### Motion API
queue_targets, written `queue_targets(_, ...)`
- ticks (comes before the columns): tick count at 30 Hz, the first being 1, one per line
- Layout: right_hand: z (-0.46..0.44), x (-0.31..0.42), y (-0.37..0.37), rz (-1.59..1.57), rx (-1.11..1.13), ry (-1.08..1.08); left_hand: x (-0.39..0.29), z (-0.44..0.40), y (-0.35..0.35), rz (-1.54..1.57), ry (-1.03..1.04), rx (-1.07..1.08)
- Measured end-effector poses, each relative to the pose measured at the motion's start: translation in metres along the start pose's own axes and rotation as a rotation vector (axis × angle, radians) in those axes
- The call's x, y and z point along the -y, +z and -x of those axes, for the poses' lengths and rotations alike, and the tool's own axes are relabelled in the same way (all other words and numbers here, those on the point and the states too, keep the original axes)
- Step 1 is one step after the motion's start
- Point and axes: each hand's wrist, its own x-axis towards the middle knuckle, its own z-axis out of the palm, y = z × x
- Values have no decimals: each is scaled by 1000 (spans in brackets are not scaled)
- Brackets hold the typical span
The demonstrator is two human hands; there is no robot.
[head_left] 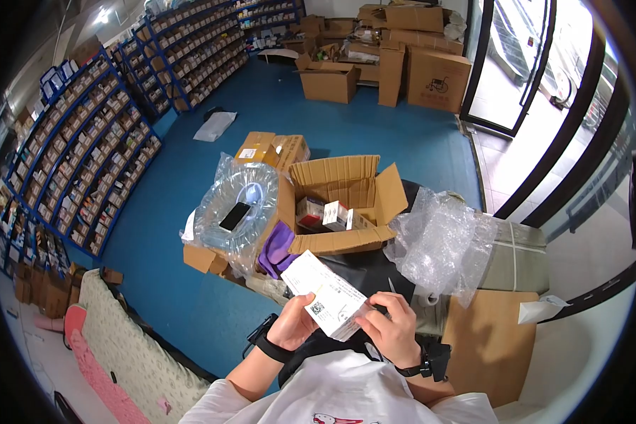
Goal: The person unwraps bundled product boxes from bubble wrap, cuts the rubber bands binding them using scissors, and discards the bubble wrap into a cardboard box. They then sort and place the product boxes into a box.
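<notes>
A white carton with printed text and a QR code [323, 293] is tilted in front of my chest. My left hand [295, 325] grips its lower left edge, with the thumb on the printed face. At the carton's right end, my right hand [391, 327] has its fingers bent and pinching the end edge. A thin pointed thing [391, 284] sticks up beside the right fingers; its kind is not clear. Just beyond stands an open cardboard box [336, 244] with several small cartons [335, 215] inside.
A clear plastic bag [215, 205] with a dark phone [234, 216] on it lies left of the box, beside purple cloth [278, 245]. Bubble wrap [442, 244] is at right, near a wooden board [491, 346]. Blue shelving [85, 155] lines the left.
</notes>
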Motion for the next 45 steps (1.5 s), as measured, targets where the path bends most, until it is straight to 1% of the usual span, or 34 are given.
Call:
queue_targets(2,6,-3,3,-61,-21,30,-1,2,3,24,6,-10)
queue_targets(4,11,-3,5,-121,-43,60,-5,4,5,3,-35,-20)
queue_targets(6,16,-2,6,-193,-76,189,-6,4,4,-7,-29,-5)
queue_targets(11,20,-5,10,-191,-145,147,-9,4,0,-38,-35,12)
queue_targets(13,21,-6,11,-266,-171,164,-10,2,-7,-44,-74,74)
queue_targets(17,20,-5,11,-303,-183,234,-12,4,-2,-49,-76,86)
queue_targets(19,24,-7,20,-767,-308,622,-9,5,-4,-199,-154,142)
queue_targets(20,23,-6,20,-766,-305,619,-10,5,-4,-197,-151,143)
queue_targets(23,15,-7,16,-1020,-155,740,-14,6,0,-193,-172,196)
queue_targets(24,14,-8,17,-1019,-159,745,-14,7,0,-194,-177,195)
queue_targets(26,11,-13,19,-1250,-267,927,-12,5,0,-288,-196,244)
queue_targets(27,9,-15,22,-1225,-284,880,-9,3,-1,-286,-198,246)
queue_targets(28,7,-15,23,-1223,-286,881,-5,1,-4,-324,-190,281)
queue_targets(30,2,-15,23,-1124,-379,810,-1,-3,-4,-360,-185,320)
queue_targets(31,-2,-14,23,-1082,-384,762,-1,-4,-4,-356,-215,322)
queue_targets(32,-4,-15,27,-1080,-388,766,0,-4,-4,-355,-245,325)
queue_targets(33,-5,-17,31,-971,-423,731,1,-5,-3,-355,-248,327)
queue_targets(35,-4,-18,33,-809,-464,651,3,-6,1,-180,-269,317)
queue_targets(36,-3,-17,33,-809,-467,647,6,-4,2,-183,-267,319)
queue_targets(38,0,-12,34,-593,-421,487,13,4,10,-76,-194,258)
queue_targets(39,0,-7,33,-610,-371,486,13,3,17,-131,-218,185)
queue_targets(40,-3,-4,30,-642,-298,439,14,2,14,-132,-221,186)
queue_targets(42,-2,-13,28,-670,-351,573,19,0,3,-225,-252,201)
queue_targets(44,-8,-22,22,-623,-363,566,16,2,4,-279,-270,189)
queue_targets(45,-9,-26,21,-628,-427,596,13,3,4,-332,-276,271)
